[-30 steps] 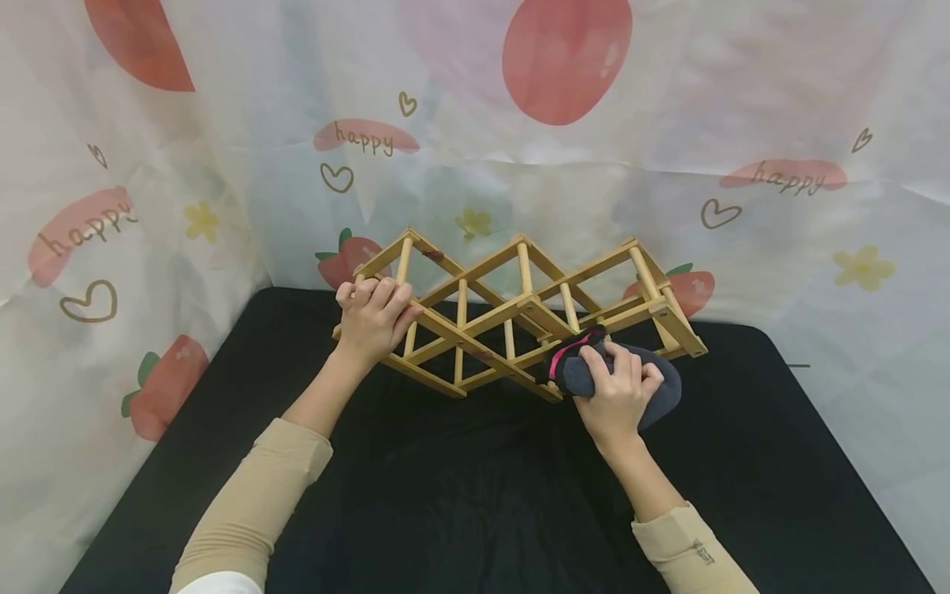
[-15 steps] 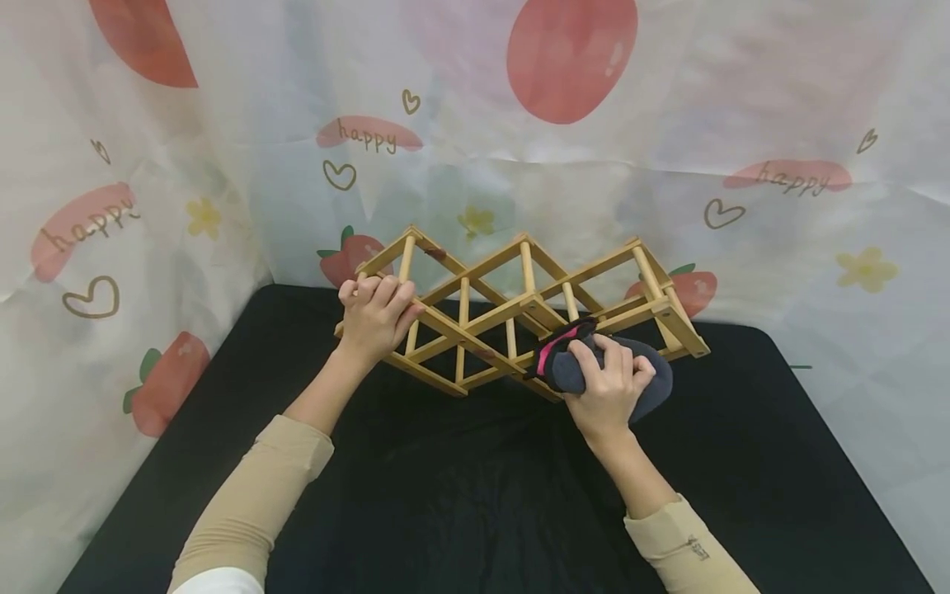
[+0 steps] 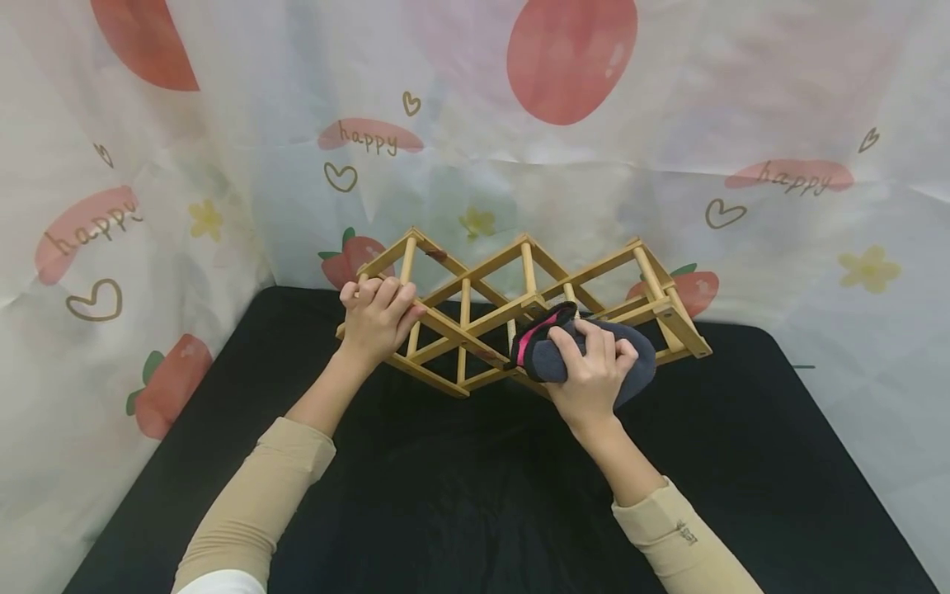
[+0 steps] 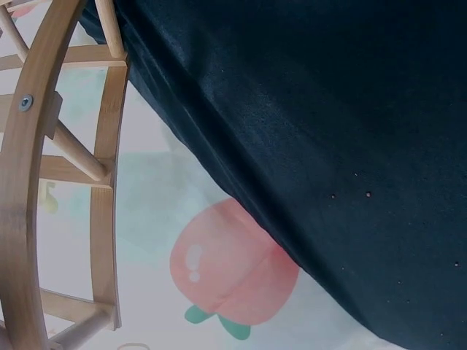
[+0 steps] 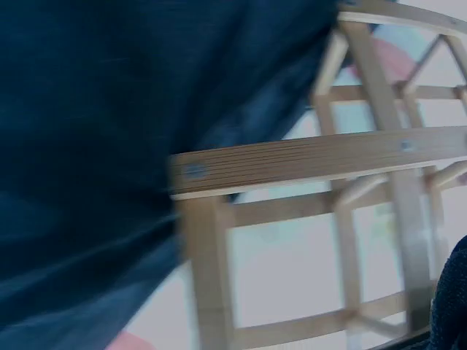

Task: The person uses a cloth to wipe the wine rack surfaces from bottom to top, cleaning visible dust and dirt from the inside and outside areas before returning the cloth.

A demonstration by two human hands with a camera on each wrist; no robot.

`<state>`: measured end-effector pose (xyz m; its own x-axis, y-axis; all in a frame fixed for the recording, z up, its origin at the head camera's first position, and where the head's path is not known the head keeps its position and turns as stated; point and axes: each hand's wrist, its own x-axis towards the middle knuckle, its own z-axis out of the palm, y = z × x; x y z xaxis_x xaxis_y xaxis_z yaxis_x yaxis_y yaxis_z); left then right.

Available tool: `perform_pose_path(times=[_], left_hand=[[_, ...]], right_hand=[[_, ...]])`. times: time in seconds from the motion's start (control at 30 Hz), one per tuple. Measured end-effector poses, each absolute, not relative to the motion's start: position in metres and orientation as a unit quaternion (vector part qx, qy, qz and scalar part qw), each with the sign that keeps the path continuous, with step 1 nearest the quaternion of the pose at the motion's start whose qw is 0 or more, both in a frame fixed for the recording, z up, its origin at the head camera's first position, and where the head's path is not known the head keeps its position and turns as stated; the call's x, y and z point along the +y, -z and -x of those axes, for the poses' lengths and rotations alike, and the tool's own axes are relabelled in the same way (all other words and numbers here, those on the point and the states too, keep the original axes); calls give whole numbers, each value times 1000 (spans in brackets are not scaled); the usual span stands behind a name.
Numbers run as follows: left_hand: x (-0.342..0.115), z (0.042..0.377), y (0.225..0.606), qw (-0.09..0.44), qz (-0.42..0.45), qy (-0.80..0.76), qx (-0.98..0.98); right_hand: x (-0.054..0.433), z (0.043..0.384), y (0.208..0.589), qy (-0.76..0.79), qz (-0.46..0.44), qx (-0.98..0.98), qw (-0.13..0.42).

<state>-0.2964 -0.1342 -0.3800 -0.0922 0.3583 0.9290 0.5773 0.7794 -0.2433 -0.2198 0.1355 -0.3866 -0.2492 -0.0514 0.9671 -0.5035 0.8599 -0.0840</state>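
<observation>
A folding lattice rack of pale wood point(image 3: 462, 341) stands stretched out at the back of the table, its slats and rods crossing in diamonds. My left hand point(image 3: 377, 320) grips its left end, fingers curled over the top. In my right hand point(image 3: 591, 375) is a dark blue slipper point(image 3: 640, 359) with black and pink trim, gripped by curled fingers and thumb. The slipper overlaps the front of the rack's right half in the head view. Rack slats point(image 4: 20, 219) fill the left wrist view's left side. Dark fabric point(image 5: 449, 310) shows at the right wrist view's edge beside blurred slats point(image 5: 292, 164).
Black cloth point(image 3: 460, 495) covers the table. Close behind the rack hangs a pale curtain point(image 3: 638, 206) printed with strawberries, hearts and the word "happy"; it also runs along both sides. The table's far edge lies just beyond the rack.
My right hand has moved left and slightly up along the rack's front, carrying the slipper. My left hand and the rack have stayed nearly still.
</observation>
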Motion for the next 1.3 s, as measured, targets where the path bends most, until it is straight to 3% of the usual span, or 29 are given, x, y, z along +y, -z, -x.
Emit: perform_pose_path(times=[0.57,0.97,1.3], left_hand=[[-135,298,382,598,319,97,-729],[-134,297,381,594,322,97,-731],[-133,297,381,596,321,98,-729]], right_hand=[[213,207,441,-142,-125,-851,490],[161,217,405,-164,-173,-786,571],[132,223,383,-184,-189,-765,587]])
